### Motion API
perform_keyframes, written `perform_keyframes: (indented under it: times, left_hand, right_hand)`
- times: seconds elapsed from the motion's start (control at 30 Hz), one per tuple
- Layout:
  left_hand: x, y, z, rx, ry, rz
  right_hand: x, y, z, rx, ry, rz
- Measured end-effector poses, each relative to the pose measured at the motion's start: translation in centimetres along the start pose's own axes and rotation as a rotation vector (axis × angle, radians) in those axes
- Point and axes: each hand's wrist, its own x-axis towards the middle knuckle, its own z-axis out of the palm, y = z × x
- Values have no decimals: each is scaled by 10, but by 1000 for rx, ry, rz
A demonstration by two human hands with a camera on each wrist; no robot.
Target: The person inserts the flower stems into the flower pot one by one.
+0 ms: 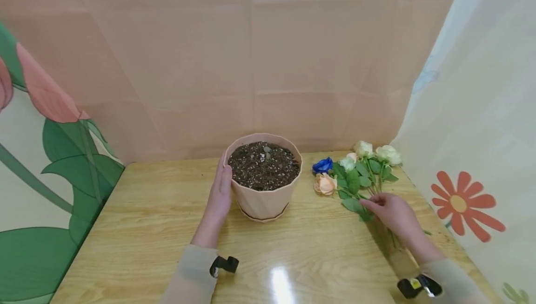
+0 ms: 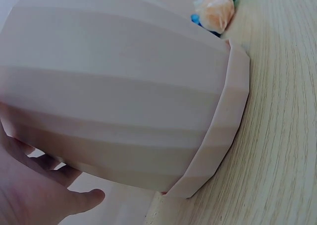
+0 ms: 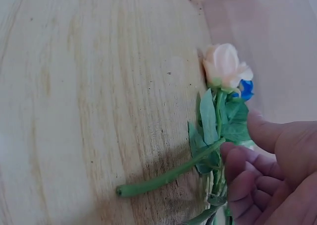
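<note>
A pale pink faceted flowerpot (image 1: pixel 264 201) filled with dark soil (image 1: pixel 259 166) stands on a matching saucer (image 2: pixel 218 131). My left hand (image 1: pixel 219 187) lies along the pot's left side with long, straight fingers; in the left wrist view the thumb (image 2: pixel 86 200) sticks out away from the wall. To the right lies a bunch of roses, among them a peach rose (image 1: pixel 325 184), a blue rose (image 1: pixel 323 165) and white roses (image 1: pixel 388 154). My right hand (image 1: pixel 395 213) is over their stems, fingertips right at a green stem (image 3: pixel 168 175). Its fingers bend loosely, thumb apart from them.
A small sprout (image 1: pixel 267 151) shows in the soil. The wooden table (image 1: pixel 159 215) meets a plain pink backdrop (image 1: pixel 188 62) behind the pot. Flower-printed panels stand on both sides, with a red flower print (image 1: pixel 458 204) close to the right table edge.
</note>
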Motion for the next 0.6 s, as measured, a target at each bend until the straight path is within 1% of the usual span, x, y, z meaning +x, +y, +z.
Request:
perform_keyframes:
  times: [0.07,0.2,0.4,0.6]
  left_hand:
    - [1,0,0,-2,2,5]
    - [1,0,0,-5,-1,8]
    - [1,1,0,-1,-3,3]
    - [0,1,0,-3,1,18]
  right_hand:
    - [-1,-1,-2,19,-23,16]
    - [-2,0,-2,23,-45,33]
    - [-1,5,2,15,-52,20]
    - [1,7,6,-11,-61,35]
